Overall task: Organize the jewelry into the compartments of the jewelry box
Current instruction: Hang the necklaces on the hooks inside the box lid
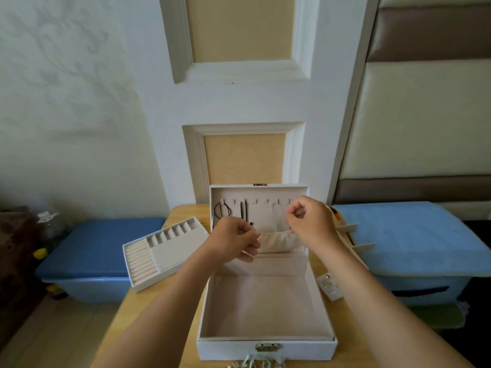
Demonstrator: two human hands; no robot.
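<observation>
Wooden tabletop (pixel 148 309) carries the open jewelry box (pixel 265 309); a faint necklace (pixel 279 216) hangs vertically at the lid's twelve o'clock, right hand (pixel 310 224) pinching it, left hand (pixel 236 241) pinching the pouch (pixel 276 241) below.

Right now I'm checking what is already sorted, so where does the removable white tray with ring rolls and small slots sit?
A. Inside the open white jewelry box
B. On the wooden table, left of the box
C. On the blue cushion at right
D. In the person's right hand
B: the white tray with ring rolls lies on the wooden table to the left of the open white jewelry box, whose bottom is bare.
</observation>
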